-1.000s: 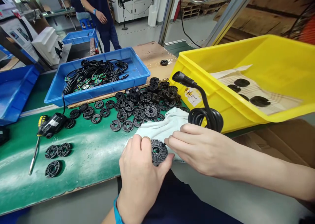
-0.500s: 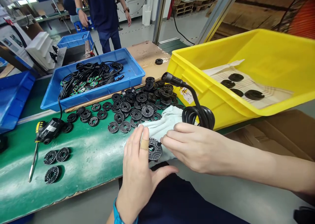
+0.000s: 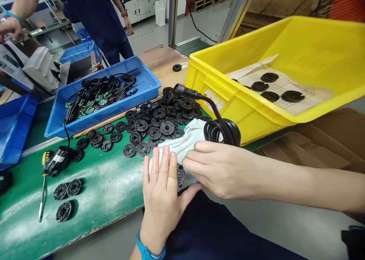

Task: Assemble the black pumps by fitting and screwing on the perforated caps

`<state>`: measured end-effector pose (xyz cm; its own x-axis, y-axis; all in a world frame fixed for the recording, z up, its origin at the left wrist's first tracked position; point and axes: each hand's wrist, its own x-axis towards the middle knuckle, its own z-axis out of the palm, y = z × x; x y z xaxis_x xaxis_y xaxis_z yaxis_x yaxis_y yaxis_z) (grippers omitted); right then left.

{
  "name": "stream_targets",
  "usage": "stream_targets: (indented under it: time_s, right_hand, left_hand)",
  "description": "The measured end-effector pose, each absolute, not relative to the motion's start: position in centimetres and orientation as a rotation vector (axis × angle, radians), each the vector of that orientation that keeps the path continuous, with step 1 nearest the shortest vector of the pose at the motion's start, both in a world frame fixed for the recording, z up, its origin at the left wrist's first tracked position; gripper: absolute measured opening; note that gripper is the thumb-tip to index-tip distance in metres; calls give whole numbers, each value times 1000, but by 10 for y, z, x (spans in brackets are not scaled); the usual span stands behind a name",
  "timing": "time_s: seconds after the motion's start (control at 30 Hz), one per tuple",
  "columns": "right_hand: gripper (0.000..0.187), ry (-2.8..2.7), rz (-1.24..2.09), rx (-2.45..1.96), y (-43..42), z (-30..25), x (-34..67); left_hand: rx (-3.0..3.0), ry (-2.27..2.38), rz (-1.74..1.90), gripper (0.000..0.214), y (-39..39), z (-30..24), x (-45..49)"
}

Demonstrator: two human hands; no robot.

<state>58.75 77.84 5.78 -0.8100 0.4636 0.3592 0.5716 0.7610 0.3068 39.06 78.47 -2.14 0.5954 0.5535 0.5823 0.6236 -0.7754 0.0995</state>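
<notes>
My left hand (image 3: 163,189) lies flat with its fingers stretched out, beside and partly over a black ring-shaped disc (image 3: 180,175) with curved grooves. A pale cloth (image 3: 182,142) is spread just beyond the disc. My right hand (image 3: 218,170) is closed in a pinch near the disc's right side, on a black cable whose gripped part is hidden by the fingers. Above that hand stands the cable's coil (image 3: 234,132), with a round connector (image 3: 184,90) on its end pointing left.
Many black grooved rings (image 3: 155,126) are heaped on the green tabletop (image 3: 108,195). Behind them, a blue tray (image 3: 148,83) holds cables and green circuit boards. At right stands a yellow bin (image 3: 256,123) with black discs. A screwdriver (image 3: 42,203) lies left; a person (image 3: 94,20) stands behind.
My left hand has flattened, its fingers spreading and covering more of the disc. My right hand keeps its pinch. The person behind has leaned left with one arm reaching out. The view has shifted slightly.
</notes>
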Motion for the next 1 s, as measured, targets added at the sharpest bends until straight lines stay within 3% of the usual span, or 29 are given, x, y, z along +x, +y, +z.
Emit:
stream_targets:
  time_s: [0.17, 0.37, 0.73, 1.0]
  right_hand:
    - [30, -2698, -587, -837, 778, 54, 590]
    - [29, -2716, -590, -825, 778, 54, 592]
    - [31, -2832, -906, -632, 773, 60, 586]
    - [29, -2747, -776, -723, 774, 55, 585]
  left_hand:
    - [-2690, -936, -945, 59, 789, -21, 393]
    - [-2703, -891, -1020, 55, 791, -20, 398]
    - [-2760, -913, -1026, 48, 791, -23, 395]
    - [-3006, -996, -1016, 52, 791, -12, 388]
